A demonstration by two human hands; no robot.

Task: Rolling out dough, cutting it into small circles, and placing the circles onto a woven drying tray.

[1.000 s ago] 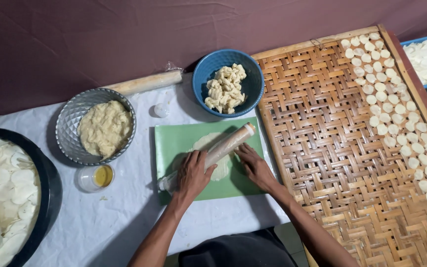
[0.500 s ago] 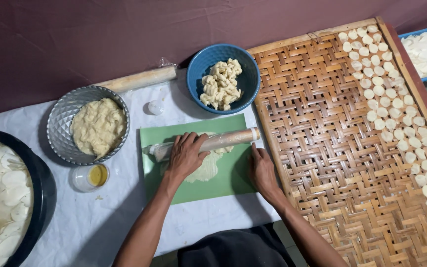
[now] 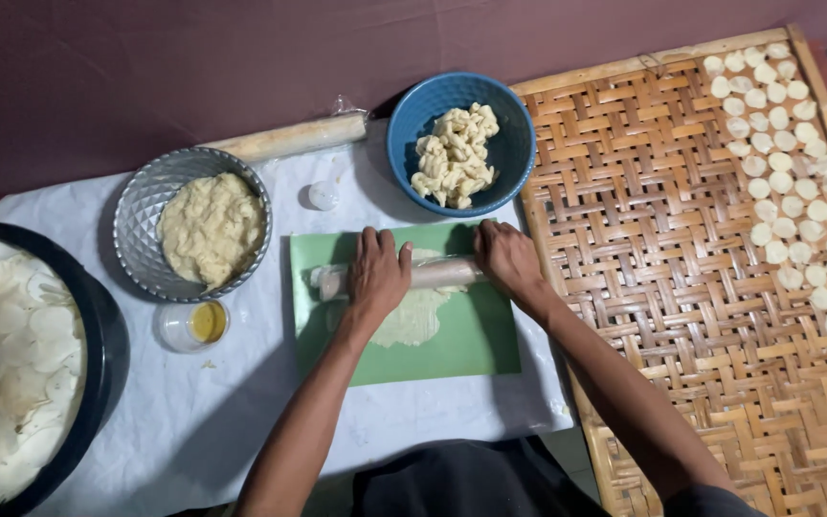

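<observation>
Compared with half a second earlier, we note that the rolling pin [image 3: 404, 277] has moved toward the far edge of the green mat [image 3: 452, 335], and its axis, then tilted up to the right, is now nearly level. The left hand [image 3: 378, 273] rests palm-down on the pin's left half with fingers extended — not clenched. The right hand [image 3: 506, 258] presses on the pin's right end in a loose, open grip. A flattened dough sheet [image 3: 418, 316] lies on the mat, just under and nearer than the pin.

Containers on the white-covered tabletop [image 3: 193, 421]:
- Blue bowl [image 3: 509, 153] — pale dough pieces.
- Metal bowl [image 3: 141, 225] — one mass of dough.
- Small clear cup [image 3: 176, 330] — yellow liquid.
- Black tray [image 3: 98, 383] — thin white discs.
- Woven bamboo tray [image 3: 662, 258] — rows of small round discs along its right side.

The pin's long axis runs left to right across the mat. A second rolling pin [image 3: 289, 139] lies beyond the metal bowl.
</observation>
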